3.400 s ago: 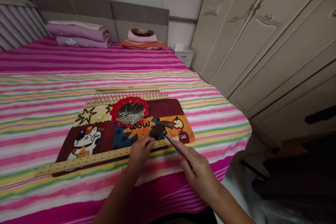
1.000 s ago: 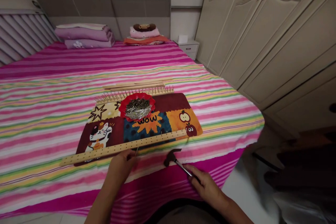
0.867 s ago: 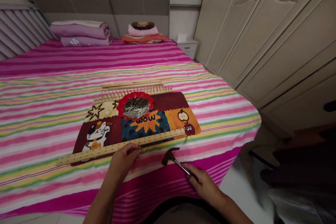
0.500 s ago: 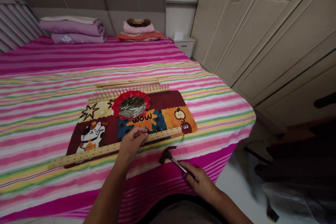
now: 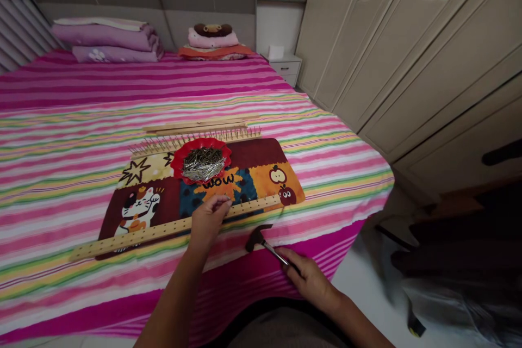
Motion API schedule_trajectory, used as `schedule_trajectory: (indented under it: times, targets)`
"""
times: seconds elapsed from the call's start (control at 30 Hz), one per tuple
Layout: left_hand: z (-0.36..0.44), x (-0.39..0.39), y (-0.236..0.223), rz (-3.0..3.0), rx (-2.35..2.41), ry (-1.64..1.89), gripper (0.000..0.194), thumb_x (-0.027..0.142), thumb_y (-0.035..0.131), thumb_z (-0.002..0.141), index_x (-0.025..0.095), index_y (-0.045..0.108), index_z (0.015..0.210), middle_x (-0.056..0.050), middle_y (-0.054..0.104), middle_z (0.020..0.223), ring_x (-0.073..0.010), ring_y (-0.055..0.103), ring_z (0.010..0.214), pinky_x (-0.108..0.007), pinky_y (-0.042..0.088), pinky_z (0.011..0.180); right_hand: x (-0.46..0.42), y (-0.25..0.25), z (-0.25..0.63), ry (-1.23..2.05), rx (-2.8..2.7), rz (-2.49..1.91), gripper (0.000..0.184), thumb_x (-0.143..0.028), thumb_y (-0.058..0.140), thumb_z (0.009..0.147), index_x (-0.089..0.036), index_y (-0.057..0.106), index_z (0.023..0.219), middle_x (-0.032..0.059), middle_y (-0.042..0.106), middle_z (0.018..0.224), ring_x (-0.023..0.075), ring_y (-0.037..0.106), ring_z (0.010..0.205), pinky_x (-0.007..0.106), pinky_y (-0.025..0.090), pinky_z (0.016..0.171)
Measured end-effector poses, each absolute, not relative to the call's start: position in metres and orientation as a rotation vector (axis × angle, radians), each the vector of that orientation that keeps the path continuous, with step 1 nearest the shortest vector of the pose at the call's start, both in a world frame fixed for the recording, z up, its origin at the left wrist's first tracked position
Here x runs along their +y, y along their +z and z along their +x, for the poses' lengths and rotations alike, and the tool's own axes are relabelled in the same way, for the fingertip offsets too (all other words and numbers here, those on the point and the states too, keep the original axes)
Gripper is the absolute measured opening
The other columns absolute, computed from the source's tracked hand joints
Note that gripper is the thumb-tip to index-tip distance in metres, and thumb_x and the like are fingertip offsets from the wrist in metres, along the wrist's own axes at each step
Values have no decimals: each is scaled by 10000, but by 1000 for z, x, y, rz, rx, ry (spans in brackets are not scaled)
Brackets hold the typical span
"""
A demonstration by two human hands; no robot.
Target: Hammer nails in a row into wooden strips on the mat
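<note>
My right hand (image 5: 309, 278) is wrapped round the handle of a claw hammer (image 5: 255, 237), whose dark head hovers over or rests on the near edge of the bed; I cannot tell which. My left hand (image 5: 209, 221) is at a pale wooden strip (image 5: 155, 232) with rows of small holes, thumb and fingers pinched on a nail that is mostly hidden. A few nails stand in the strip to the right of those fingers. Behind it, a red scalloped bowl (image 5: 176, 166) holds a heap of loose nails (image 5: 204, 164).
Under the strip and bowl lies a patterned mat (image 5: 261, 153). Past the bowl is another wooden strip (image 5: 163, 146) bristling with upright nails, with bare wooden strips (image 5: 196, 126) behind. All lie on a striped bed (image 5: 334, 168). Folded bedding (image 5: 106, 38) sits by the headboard; a wardrobe (image 5: 391, 65) stands right.
My left hand brought a nail from the near side of the strip up onto it. My right hand drew the hammer back from the strip toward the bed's near edge. The view shifted slightly.
</note>
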State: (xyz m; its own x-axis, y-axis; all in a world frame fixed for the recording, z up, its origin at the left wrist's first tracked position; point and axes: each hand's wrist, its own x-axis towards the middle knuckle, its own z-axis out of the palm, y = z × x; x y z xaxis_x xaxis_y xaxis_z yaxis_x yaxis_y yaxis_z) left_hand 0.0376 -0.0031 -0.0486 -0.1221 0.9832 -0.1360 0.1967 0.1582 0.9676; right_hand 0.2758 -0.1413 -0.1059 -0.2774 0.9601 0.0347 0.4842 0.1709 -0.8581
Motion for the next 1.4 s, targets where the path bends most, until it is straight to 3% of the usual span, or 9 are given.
schedule_trajectory:
  times: [0.5,0.83,1.0,1.2,1.4]
  targets:
    - [40,-13,-46,1570,1636,1031,195,395,569,713,224,662,730,5,653,755,-145,574,715,-252,438,680,-143,-92,275,1010,-1842,-1350,388,-129,438,856,-191,582,1210,73,724,1060,195,689,935,288,550,814]
    - [41,-15,-52,1733,1620,1038,182,347,526,751,222,657,735,-10,648,769,-145,592,742,-253,439,701,-123,-17,261,809,-1805,-1359,389,-207,431,920,-238,505,1301,61,666,1190,198,640,1046,294,537,862]
    - [40,-15,-56,1774,1583,1063,161,317,519,761,227,645,716,-6,658,768,-143,598,764,-254,431,723,-95,9,251,549,-1975,-1303,455,-159,375,923,-246,422,1368,83,660,1120,204,636,988,344,530,863]
    - [41,-14,-56,1833,1636,1001,161,296,516,768,221,622,672,-3,625,708,-139,564,712,-249,405,676,-85,10,242,481,-2209,-1463,526,-118,386,862,-204,421,1379,102,639,892,233,647,747,381,570,670]
    - [41,-14,-56,1845,1639,989,142,253,508,759,227,627,688,3,619,702,-134,558,697,-239,403,656,-101,13,251,639,-2079,-1349,471,-167,372,918,-259,412,1378,81,668,960,215,651,844,349,558,755]
